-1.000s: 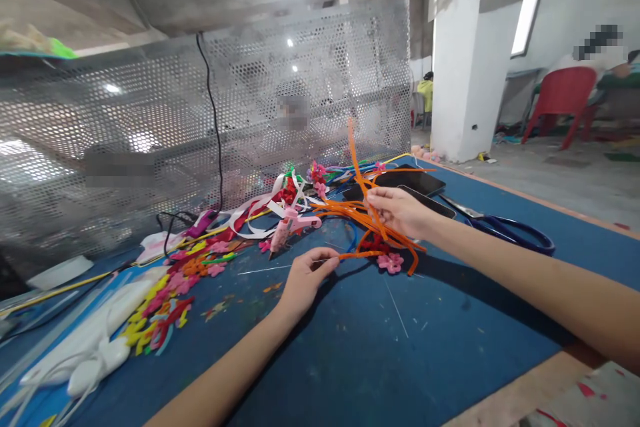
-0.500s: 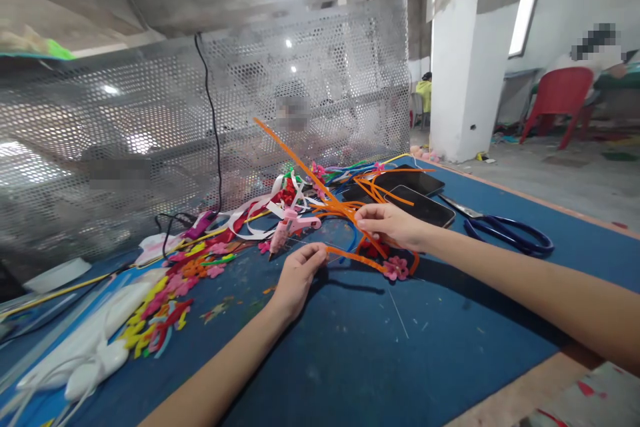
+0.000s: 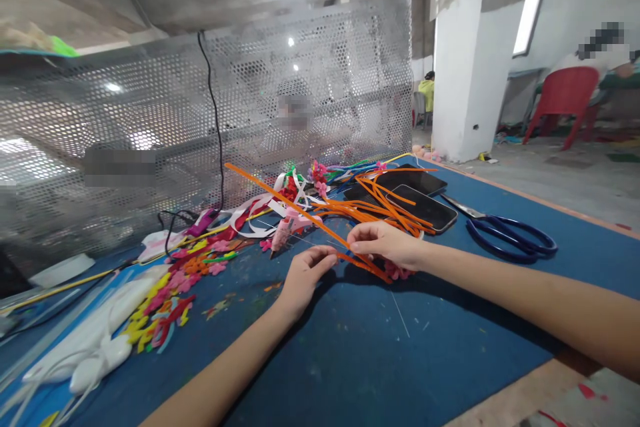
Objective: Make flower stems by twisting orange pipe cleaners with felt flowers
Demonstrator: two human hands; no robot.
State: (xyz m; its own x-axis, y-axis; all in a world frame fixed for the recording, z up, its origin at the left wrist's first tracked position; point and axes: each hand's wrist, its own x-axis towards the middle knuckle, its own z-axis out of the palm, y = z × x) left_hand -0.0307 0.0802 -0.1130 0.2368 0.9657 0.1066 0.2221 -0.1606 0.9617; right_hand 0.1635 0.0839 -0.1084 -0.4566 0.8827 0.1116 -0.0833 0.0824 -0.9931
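An orange pipe cleaner point(image 3: 285, 201) slants up and to the left from my right hand point(image 3: 384, 245), whose fingers are closed on it. My left hand point(image 3: 309, 275) pinches the end of a second orange strip point(image 3: 349, 258), just left of the right hand. The two strips come together under the right fingers. A pink flower point(image 3: 399, 271) shows partly below my right hand, the rest hidden. Behind that hand lies a loose bundle of orange pipe cleaners point(image 3: 380, 210). A pink glue gun point(image 3: 286, 227) rests on the table beyond my left hand.
Blue-handled scissors point(image 3: 510, 235) and a dark phone point(image 3: 430, 208) lie to the right on the blue table point(image 3: 340, 360). Colourful felt-like pieces point(image 3: 165, 307) and a white power strip point(image 3: 95, 323) are at left. A perforated metal panel point(image 3: 250, 93) stands behind; people sit beyond.
The long orange pipe cleaner has swung down and leftward in my right hand. That hand has come nearer the left one, toward the pink flower. The left hand still pinches its strip.
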